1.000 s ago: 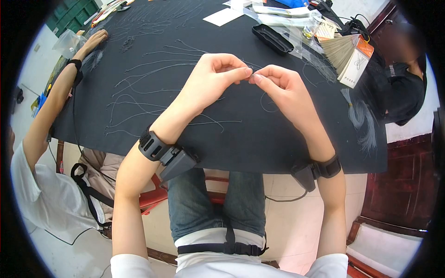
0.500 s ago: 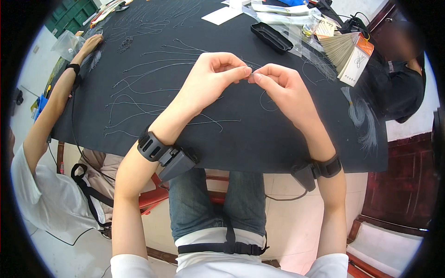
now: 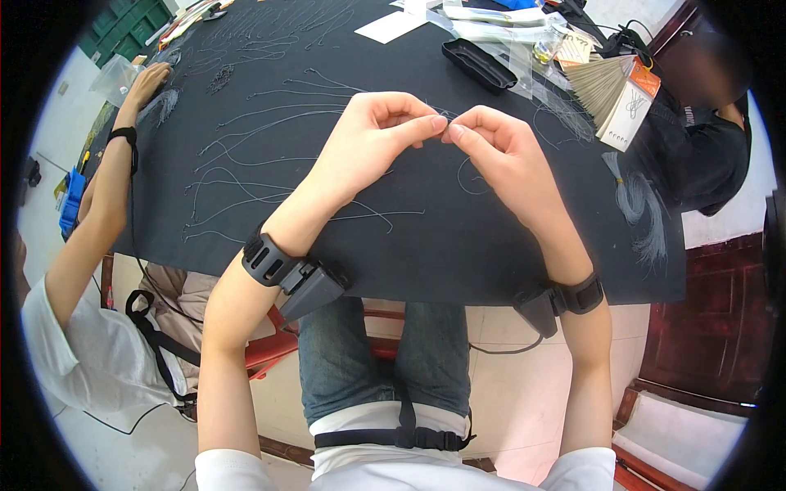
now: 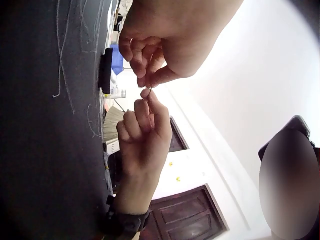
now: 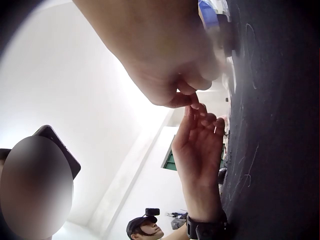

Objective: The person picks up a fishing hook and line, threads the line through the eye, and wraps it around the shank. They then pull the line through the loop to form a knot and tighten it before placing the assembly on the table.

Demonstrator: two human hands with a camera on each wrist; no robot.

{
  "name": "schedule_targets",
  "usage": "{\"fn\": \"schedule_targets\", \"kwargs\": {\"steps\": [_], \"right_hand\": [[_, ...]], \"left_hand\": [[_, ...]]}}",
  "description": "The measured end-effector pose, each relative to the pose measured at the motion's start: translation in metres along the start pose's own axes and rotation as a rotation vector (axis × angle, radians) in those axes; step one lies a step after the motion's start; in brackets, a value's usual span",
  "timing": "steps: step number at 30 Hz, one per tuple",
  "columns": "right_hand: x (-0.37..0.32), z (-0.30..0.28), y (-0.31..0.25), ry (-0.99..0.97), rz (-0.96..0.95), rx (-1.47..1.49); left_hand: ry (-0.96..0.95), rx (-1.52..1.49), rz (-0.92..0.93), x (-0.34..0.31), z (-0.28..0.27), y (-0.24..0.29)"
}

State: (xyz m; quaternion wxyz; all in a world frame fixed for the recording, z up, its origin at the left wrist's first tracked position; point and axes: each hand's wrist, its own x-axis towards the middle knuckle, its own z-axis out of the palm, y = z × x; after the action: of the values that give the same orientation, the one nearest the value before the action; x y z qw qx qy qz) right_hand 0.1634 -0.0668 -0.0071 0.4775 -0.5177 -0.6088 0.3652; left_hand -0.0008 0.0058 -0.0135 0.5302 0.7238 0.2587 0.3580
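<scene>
My left hand [image 3: 368, 147] and right hand [image 3: 512, 164] meet fingertip to fingertip above the black tabletop. Each pinches a thin grey cord between thumb and forefinger, and most of the pinched part is hidden by the fingers. Below the right fingers a curved length of grey cord [image 3: 460, 182] shows against the black cloth. In the left wrist view, the tips of the left hand [image 4: 167, 37] and right hand [image 4: 145, 137] come together at a tiny strand. Several more grey cords [image 3: 377, 215] lie spread under and left of my left forearm.
Beyond my hands sits a black open case [image 3: 479, 65], with a fanned booklet [image 3: 602, 94] to its right. A tied bundle of grey strands [image 3: 634, 200] lies near the right edge. Another person's hand [image 3: 151, 82] works at the far left; someone in a black shirt [image 3: 708, 168] sits at right.
My right thumb and fingers shift up slightly at the pinch, while my left hand stays nearly still. At far left, the other person's hand moves left and a little nearer.
</scene>
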Motion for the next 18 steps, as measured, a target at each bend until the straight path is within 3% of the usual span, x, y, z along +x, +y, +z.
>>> {"fn": "schedule_targets", "kwargs": {"steps": [18], "right_hand": [[0.001,-0.0014,0.0022,-0.013,-0.015,-0.01]], "left_hand": [[0.006,-0.037,0.016,0.0015,-0.0009,0.001]]}}
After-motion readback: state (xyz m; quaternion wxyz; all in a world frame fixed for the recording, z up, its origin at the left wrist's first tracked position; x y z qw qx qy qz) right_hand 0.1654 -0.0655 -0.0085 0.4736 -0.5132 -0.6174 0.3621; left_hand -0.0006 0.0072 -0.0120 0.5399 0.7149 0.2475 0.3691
